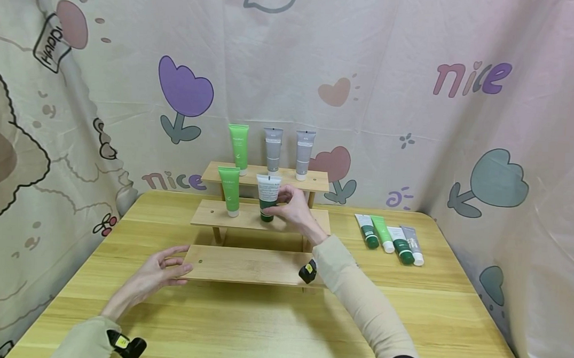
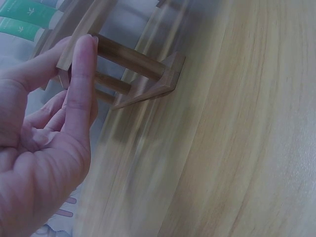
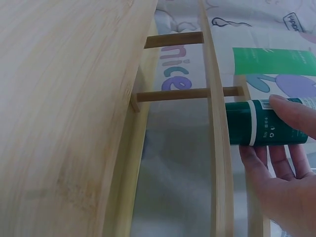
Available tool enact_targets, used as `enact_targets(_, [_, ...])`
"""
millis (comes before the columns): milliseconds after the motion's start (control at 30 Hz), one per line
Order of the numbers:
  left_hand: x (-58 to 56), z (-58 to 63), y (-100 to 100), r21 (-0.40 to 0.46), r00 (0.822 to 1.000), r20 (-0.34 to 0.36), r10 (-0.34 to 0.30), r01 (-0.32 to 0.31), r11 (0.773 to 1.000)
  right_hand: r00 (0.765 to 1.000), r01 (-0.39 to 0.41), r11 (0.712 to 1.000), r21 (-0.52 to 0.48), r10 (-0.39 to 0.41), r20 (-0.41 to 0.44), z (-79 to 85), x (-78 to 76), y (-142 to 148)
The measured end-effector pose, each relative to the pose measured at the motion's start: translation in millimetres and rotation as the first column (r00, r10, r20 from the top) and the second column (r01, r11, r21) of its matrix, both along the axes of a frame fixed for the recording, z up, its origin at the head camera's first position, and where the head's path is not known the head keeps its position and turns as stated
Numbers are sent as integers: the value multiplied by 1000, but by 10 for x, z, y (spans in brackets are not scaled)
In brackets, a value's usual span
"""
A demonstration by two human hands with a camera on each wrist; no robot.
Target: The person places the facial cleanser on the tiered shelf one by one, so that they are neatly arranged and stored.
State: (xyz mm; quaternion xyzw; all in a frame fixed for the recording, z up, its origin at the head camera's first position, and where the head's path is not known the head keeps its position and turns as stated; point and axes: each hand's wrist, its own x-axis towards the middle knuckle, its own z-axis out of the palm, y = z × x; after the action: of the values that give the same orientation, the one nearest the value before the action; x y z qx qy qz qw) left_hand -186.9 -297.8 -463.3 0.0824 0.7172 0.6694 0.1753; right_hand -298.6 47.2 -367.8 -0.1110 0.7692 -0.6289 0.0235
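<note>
A three-tier wooden display stand (image 1: 254, 265) occupies the middle of the table. My right hand (image 1: 295, 205) grips a white and dark green squeeze tube (image 1: 269, 189), upright with its green cap down at the middle tier. In the right wrist view, thumb and fingers lie on opposite sides of the tube's green part (image 3: 242, 123). My left hand (image 1: 160, 268) pinches the left end of the lowest tier; the left wrist view shows its fingers around the board's corner (image 2: 81, 47). A bright green tube (image 1: 230, 190) stands on the middle tier, left of the held one.
On the top tier stand a bright green tube (image 1: 239, 145) and two grey tubes (image 1: 273, 149). Several more tubes lie side by side at the table's right, among them a green one (image 1: 382, 232) and a grey one (image 1: 411, 242). A printed curtain (image 1: 376, 113) hangs behind the table.
</note>
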Motion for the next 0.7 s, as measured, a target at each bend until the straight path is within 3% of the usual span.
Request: enact_targets(700, [14,2,-1,29,1000,-19,-8,9,1000,1000,7,1000,18,-7,7,-4,-1,-21])
